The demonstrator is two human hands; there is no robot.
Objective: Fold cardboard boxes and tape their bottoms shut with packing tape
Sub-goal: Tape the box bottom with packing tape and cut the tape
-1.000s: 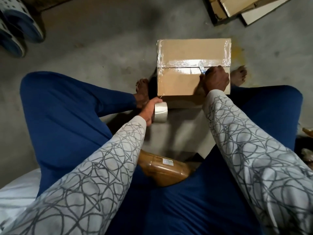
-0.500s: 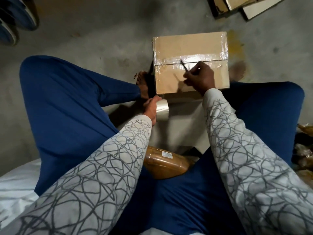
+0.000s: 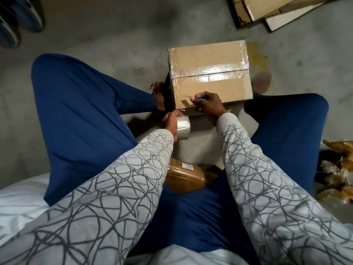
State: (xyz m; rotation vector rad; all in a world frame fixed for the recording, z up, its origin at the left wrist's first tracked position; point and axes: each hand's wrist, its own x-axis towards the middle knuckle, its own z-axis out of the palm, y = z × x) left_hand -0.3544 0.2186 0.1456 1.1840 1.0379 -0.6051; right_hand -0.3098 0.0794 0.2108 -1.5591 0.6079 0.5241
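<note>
A cardboard box (image 3: 208,60) stands on the floor between my feet, clear tape running along its centre seam and both side edges. My left hand (image 3: 172,121) grips a roll of clear packing tape (image 3: 183,128) just below the box's near left corner. My right hand (image 3: 207,103) lies over the box's near edge with its fingers curled around a small blue-handled tool, most of which is hidden in the hand.
Flattened cardboard (image 3: 271,10) lies on the concrete floor at the top right. A brown wrapped bundle (image 3: 186,178) lies between my legs. Crumpled brown plastic (image 3: 338,169) is at the right edge, blue shoes (image 3: 17,22) at the top left.
My right hand drew back from the taped centre seam to the box's near edge, still holding the small tool. The left hand with the roll stayed near the box's left corner.
</note>
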